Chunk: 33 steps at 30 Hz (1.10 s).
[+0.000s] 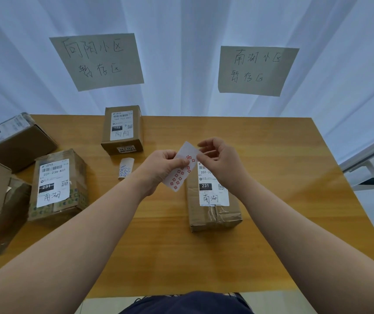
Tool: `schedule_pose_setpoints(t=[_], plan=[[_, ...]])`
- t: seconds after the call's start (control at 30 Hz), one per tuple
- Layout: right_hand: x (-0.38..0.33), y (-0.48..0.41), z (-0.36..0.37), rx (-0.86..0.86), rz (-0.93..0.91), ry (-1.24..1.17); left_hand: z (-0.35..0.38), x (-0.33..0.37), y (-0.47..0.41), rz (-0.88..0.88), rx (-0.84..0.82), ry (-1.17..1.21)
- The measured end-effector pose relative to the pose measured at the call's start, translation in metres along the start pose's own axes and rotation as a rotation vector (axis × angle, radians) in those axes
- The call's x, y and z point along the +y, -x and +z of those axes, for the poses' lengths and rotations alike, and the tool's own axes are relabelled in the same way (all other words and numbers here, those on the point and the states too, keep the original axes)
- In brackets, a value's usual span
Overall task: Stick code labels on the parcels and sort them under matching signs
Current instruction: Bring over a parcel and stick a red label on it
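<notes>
Red label sheet is held in the left hand, thumb on top and fingers curled beneath its lower half. The sheet tilts up and to the right above the table. Right hand pinches the sheet's upper right edge, thumb and forefinger closed beside the topmost red squares, other fingers raised and loosely curled. Cannot tell whether a label has come free under the fingertips. Both forearms are extended, wrists turned inward, hands meeting over mid-table.

Directly below the right hand: parcel marked 231, handwritten 南湖, lying flat. Right-hand sign on the curtain also reads 南湖.

Judgement: the step in hand is peeling one red code label for this parcel. The next move calls for lifting the label clean by a corner without folding it, pressing it onto the box face, then pushing the parcel back under the right-hand sign.

Elsewhere: blue label sheet lies curled on the table. 向阳 parcel stands under the left-hand sign. Second 南湖 parcel sits at left.
</notes>
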State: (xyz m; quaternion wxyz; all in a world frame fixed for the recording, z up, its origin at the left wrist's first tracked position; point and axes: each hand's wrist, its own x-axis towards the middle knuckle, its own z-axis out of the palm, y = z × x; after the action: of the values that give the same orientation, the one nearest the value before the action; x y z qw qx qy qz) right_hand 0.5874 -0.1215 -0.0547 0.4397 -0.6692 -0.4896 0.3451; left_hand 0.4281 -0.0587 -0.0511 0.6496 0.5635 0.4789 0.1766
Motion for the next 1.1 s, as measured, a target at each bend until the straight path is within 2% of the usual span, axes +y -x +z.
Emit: schedule_pose_setpoints(t=[0.13,0.33,0.4,0.5,0.6,0.73,1.1], plan=[[-0.001,0.004,-0.001,0.008,0.051,-0.155,0.002,0.001,0.0,0.017,0.01,0.041],[-0.006,0.001,-0.001,0.0,0.04,-0.161,0.003,0.005,-0.001,0.051,-0.003,0.062],[-0.005,0.001,0.0,0.038,-0.014,-0.048,0.003,0.004,-0.001,0.062,0.013,0.052],[-0.002,0.002,0.003,0.079,-0.201,0.246,0.004,0.002,-0.002,0.067,0.044,0.097],[0.001,0.003,0.006,0.098,-0.275,0.39,0.005,0.0,-0.001,0.068,0.044,0.159],[0.002,0.002,0.008,0.149,-0.301,0.429,0.007,0.001,0.0,0.07,0.017,0.192],[0.001,0.002,0.008,0.124,-0.244,0.413,0.008,-0.002,-0.001,0.095,-0.009,0.159]])
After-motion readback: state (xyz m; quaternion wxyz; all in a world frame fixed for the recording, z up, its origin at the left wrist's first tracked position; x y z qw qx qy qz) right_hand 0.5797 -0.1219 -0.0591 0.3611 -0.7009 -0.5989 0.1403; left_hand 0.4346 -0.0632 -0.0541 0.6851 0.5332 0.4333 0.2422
